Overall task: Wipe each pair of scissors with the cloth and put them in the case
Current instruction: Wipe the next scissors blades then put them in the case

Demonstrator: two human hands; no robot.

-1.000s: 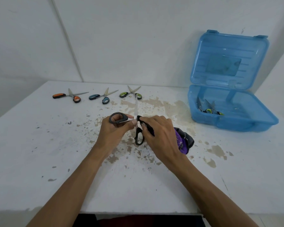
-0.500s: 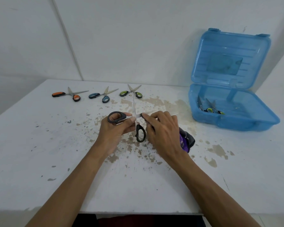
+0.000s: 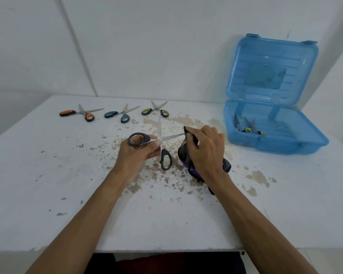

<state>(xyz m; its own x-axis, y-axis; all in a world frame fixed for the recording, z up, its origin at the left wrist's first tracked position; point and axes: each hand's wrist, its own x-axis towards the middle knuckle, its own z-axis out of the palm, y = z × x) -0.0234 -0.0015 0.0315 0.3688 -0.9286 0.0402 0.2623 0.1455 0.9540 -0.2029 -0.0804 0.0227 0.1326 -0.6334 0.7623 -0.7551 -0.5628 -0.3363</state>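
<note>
The black scissors (image 3: 166, 160) are held splayed open over the middle of the table (image 3: 48, 175). One loop is gripped by the left hand (image 3: 139, 153) with fingers through it and the other loop is left hanging, while the sideways blade's tip is pinched through the dark black-and-purple cloth (image 3: 182, 153) by the right hand (image 3: 206, 153). A pale label patch (image 3: 264, 76) can be seen on the lid (image 3: 246, 56) of the open blue case (image 3: 265, 144) at the right (way too blurry to be read, tbh), and a lime-handled pair (image 3: 248, 129) is already laid inside. An orange pair (image 3: 81, 113), a blue pair (image 3: 119, 114) and a green pair (image 3: 156, 111) are lined up along the back.
</note>
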